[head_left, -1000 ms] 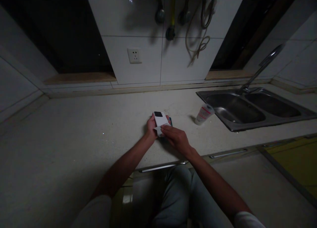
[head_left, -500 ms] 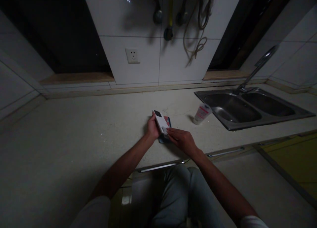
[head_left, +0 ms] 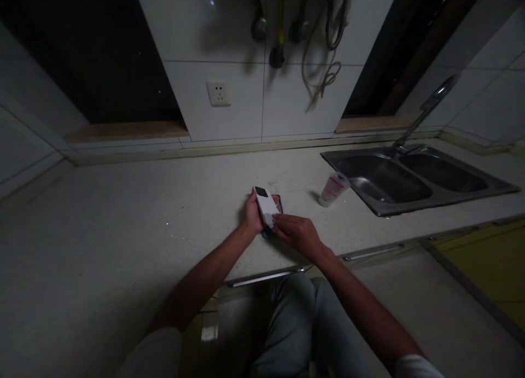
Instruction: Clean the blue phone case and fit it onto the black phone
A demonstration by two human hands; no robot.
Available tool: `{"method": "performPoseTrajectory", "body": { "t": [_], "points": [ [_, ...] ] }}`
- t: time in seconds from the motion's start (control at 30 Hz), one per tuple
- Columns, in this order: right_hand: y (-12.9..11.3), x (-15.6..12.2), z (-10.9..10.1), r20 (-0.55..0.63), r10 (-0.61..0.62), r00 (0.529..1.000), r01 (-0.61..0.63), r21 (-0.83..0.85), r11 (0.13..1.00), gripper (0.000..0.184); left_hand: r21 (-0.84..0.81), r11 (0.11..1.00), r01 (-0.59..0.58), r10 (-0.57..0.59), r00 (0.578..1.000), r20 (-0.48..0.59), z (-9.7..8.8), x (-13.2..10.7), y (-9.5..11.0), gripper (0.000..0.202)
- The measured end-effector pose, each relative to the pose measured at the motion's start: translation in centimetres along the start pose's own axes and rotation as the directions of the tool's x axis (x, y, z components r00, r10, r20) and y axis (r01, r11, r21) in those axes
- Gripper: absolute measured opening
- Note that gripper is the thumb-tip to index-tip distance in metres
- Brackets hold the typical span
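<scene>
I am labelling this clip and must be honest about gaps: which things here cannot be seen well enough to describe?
Head view, dim throughout.
White device: lower end covered by the right hand, left side by the left hand; whether the right hand grips it is unclear.
Dark flat thing beneath it: mostly hidden by device and hands.
Small bottle: label too small to read.
Wall hoses: cut off by the top edge.
</scene>
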State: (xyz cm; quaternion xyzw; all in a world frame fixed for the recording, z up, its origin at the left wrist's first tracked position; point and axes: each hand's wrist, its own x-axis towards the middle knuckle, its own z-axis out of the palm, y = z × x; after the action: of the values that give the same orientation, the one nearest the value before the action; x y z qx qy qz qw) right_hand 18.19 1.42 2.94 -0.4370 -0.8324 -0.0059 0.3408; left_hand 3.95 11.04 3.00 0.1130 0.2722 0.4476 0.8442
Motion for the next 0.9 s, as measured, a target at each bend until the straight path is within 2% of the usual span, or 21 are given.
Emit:
{"method": "performPoseTrajectory", "body": {
  "t": [0.1, 0.3, 0.4, 0.5, 0.63, 0.8, 0.9],
  "points": [
    [-0.1, 0.3, 0.1, -0.006, 0.034, 0.999, -0.034, 0.024, 0.999, 0.022, 0.001, 0.999, 0.034, -0.034, 0.999, 0.02, 0.1, -0.1, -0.4, 0.053],
    [1.0, 1.6, 1.2, -0.058, 0.03, 0.998, -0.029, 0.024, 0.999, 0.027, -0.01, 0.981, 0.195, -0.19, 0.967, 0.171, 0.6, -0.7, -1.1, 0.068],
    [2.8, 2.7, 1.4, -0.095, 0.02, 0.995, -0.021, -0.012, 1.0, 0.028, 0.005, 0.969, 0.246, -0.245, 0.961, 0.127, 0.8, -0.7, -1.1, 0.063],
    [4.9, 3.9, 1.0, -0.149, 0.081, 0.985, -0.089, -0.048, 0.995, 0.023, 0.019, 0.973, 0.231, -0.232, 0.97, 0.076, 0.9, -0.6, -1.1, 0.057],
    [6.6, 5.4, 0.2, -0.197, 0.171, 0.965, -0.178, -0.022, 0.984, 0.02, 0.049, 0.974, 0.222, -0.226, 0.966, 0.127, 0.5, -0.6, -1.1, 0.057],
    [6.4, 7.0, -0.3, -0.279, 0.269, 0.922, -0.247, 0.112, 0.963, 0.019, 0.15, 0.944, 0.293, -0.317, 0.932, 0.174, 0.2, -0.7, -0.9, 0.062],
    [5.4, 7.2, -0.4, -0.354, 0.33, 0.875, -0.255, 0.241, 0.936, 0.019, 0.185, 0.946, 0.265, -0.294, 0.944, 0.149, 0.3, -0.7, -0.9, 0.059]
  ]
}}
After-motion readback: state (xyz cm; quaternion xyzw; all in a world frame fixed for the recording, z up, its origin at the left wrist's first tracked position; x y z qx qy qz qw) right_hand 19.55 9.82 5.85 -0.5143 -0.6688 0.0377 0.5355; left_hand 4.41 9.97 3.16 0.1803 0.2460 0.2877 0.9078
